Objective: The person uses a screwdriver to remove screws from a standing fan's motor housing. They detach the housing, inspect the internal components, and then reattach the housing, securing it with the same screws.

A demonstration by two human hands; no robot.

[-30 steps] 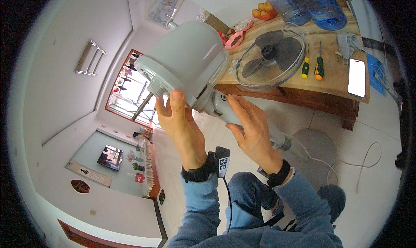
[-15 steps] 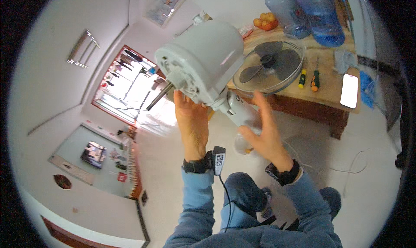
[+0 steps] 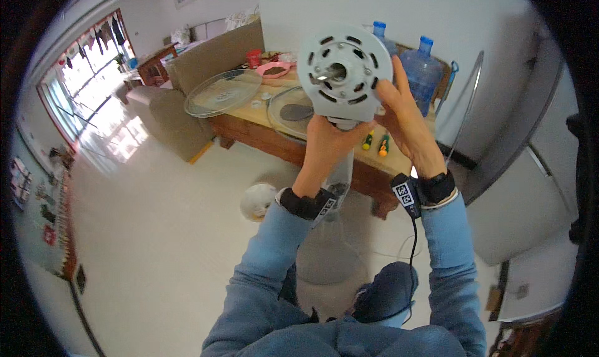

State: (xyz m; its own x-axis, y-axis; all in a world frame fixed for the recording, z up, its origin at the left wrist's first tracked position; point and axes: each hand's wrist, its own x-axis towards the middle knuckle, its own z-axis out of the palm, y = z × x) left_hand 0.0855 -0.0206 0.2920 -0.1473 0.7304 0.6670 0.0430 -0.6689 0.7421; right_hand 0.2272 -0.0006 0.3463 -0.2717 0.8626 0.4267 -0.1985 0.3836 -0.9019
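Observation:
A white fan motor head (image 3: 352, 98) is held up in front of me, its slotted round front and bare metal shaft facing me. My left hand (image 3: 329, 146) grips it from below at the neck, the thumb reaching across under the housing. With its fingers closed against the right side of the housing, my right hand (image 3: 407, 117) steadies it too. Below, the fan's pale stand (image 3: 340, 176) runs down behind my left wrist toward a blurred grey base (image 3: 331, 254) on the floor.
On the wooden table (image 3: 256, 115) lie a clear fan guard (image 3: 218, 95), a partly hidden guard with dark blades (image 3: 296, 112), and two screwdrivers (image 3: 383, 146). Blue water jugs (image 3: 419, 70) stand behind. A white round piece (image 3: 254, 201) is on the floor, with a sofa (image 3: 163, 117) farther left.
The motor head has turned from shaft-leftward to facing me. My right hand, open by the neck before, now holds the housing's side; my left has shifted under it. The view has swung round.

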